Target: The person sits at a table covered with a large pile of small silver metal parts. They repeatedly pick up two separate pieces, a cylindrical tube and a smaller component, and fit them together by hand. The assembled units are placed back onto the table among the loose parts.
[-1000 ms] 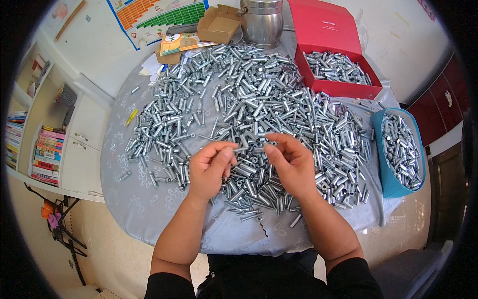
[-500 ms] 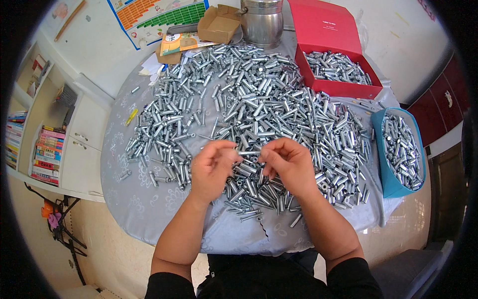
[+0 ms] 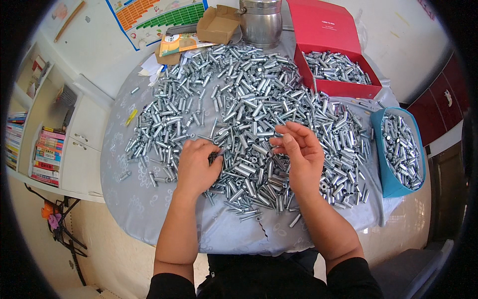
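A broad heap of silvery metal sleeves and bolts (image 3: 249, 107) covers the middle of the table. Down at its near left part, my left hand (image 3: 195, 168) has its fingers curled toward the thumb among the pieces. What lies between those fingertips is too hidden to name. My right hand (image 3: 302, 159) is raised over the heap to the right, palm turned inward. Its fingers are spread apart from the thumb, and I see nothing held in them.
An open red box (image 3: 343, 88) full of metal pieces stands at the back right. Right of the heap is a blue fabric bin (image 3: 401, 187) of similar pieces. Behind are a metal pot (image 3: 261, 25) and a cardboard box (image 3: 217, 24). A yellow tool (image 3: 131, 117) lies at left.
My hands were close together with fingertips pinched over the heap. They have parted: the left moved left and down into the pieces, the right moved slightly right and its fingers opened.
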A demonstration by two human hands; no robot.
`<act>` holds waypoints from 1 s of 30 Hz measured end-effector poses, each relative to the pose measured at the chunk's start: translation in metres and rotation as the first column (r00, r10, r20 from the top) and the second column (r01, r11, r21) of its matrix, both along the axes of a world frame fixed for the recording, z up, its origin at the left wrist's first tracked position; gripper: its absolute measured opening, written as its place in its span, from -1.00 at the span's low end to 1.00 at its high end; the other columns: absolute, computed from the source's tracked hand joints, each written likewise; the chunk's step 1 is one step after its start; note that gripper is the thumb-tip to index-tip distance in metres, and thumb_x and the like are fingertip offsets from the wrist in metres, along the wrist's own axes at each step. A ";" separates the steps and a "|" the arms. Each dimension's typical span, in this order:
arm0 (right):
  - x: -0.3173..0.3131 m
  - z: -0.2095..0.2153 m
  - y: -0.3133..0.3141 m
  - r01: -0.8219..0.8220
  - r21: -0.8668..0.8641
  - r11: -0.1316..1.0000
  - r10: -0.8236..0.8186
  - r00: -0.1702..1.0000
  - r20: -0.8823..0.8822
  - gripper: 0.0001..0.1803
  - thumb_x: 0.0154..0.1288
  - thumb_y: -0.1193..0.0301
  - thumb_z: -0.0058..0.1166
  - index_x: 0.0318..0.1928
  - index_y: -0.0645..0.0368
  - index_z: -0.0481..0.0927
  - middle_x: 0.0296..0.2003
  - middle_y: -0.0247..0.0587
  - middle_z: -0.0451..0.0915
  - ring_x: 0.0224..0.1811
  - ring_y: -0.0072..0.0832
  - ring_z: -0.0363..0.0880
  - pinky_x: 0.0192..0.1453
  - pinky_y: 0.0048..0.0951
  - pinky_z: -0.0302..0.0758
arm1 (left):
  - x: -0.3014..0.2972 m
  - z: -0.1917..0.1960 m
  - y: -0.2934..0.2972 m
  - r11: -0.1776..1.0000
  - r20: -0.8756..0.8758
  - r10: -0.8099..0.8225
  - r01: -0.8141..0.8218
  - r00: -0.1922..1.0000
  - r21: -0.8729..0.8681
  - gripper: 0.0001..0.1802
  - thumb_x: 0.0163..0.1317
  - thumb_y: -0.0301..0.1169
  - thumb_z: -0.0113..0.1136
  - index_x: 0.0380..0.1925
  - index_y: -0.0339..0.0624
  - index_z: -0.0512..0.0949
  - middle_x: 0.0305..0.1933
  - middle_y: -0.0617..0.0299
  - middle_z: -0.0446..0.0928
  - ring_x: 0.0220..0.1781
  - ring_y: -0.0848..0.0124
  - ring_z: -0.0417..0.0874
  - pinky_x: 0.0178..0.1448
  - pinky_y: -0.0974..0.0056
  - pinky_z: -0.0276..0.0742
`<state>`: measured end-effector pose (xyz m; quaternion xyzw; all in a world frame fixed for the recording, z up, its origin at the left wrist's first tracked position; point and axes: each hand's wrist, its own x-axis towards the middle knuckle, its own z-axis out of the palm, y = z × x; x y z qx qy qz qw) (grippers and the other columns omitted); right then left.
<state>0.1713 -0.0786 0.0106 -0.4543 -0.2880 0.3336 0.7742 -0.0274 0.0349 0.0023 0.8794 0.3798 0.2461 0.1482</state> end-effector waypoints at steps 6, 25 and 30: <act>0.002 -0.006 0.000 -0.138 -0.210 0.968 0.142 0.990 0.003 -0.82 0.34 0.46 0.10 -0.11 0.29 0.57 -0.34 -0.28 0.65 -0.47 -0.65 0.56 -0.42 -0.66 0.45 | 0.007 0.007 -0.003 0.994 0.123 -0.112 0.111 0.986 0.016 -0.83 0.07 -0.46 0.27 -0.30 -0.23 0.61 -0.22 0.10 0.59 -0.18 0.13 0.56 -0.06 0.19 0.46; -0.005 0.006 -0.005 -0.300 -0.294 0.907 0.339 0.936 0.092 -0.83 0.34 0.39 0.14 -0.23 0.27 0.59 -0.50 -0.39 0.57 -0.54 -0.73 0.47 -0.47 -0.70 0.36 | 0.023 0.007 -0.034 0.864 0.569 -0.018 0.299 0.822 -0.405 -0.80 0.13 -0.51 0.33 -0.21 -0.28 0.66 -0.45 0.29 0.55 -0.51 0.60 0.47 -0.44 0.48 0.34; -0.012 0.011 -0.003 -0.260 -0.190 0.947 0.272 0.961 0.043 -0.84 0.32 0.46 0.14 -0.15 0.27 0.60 -0.35 -0.33 0.59 -0.52 -0.72 0.47 -0.47 -0.68 0.40 | 0.023 0.000 -0.032 0.760 0.638 0.153 0.323 0.755 -0.564 -0.82 0.17 -0.50 0.32 -0.22 -0.30 0.67 -0.47 0.33 0.57 -0.57 0.67 0.43 -0.52 0.53 0.27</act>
